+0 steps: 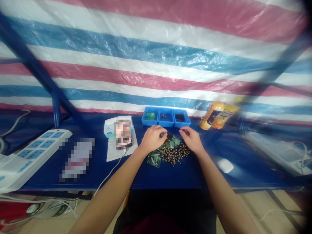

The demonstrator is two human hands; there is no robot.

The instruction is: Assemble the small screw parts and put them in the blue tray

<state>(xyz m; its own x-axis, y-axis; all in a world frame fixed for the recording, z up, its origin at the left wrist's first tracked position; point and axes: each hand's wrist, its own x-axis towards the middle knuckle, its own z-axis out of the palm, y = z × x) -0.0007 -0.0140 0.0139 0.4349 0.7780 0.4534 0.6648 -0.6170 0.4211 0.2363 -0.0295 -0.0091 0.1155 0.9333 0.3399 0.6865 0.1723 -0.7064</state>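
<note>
Left hand (153,139), metal parts (173,156), right hand (192,139) at blue table (170,178).
Left hand: fingers curled at pile's far-left edge, can't tell if clamped on anything. Metal parts heaped between the forearms, green packets (154,158) among them, blue tray (166,123) just behind. Right hand: fingers curled at far-right edge, grip unclear. Yellow bottles (211,114) beyond.

Each hand (152,137) and forearm (124,174) is bare; the clothing (170,206) is dark.
</note>
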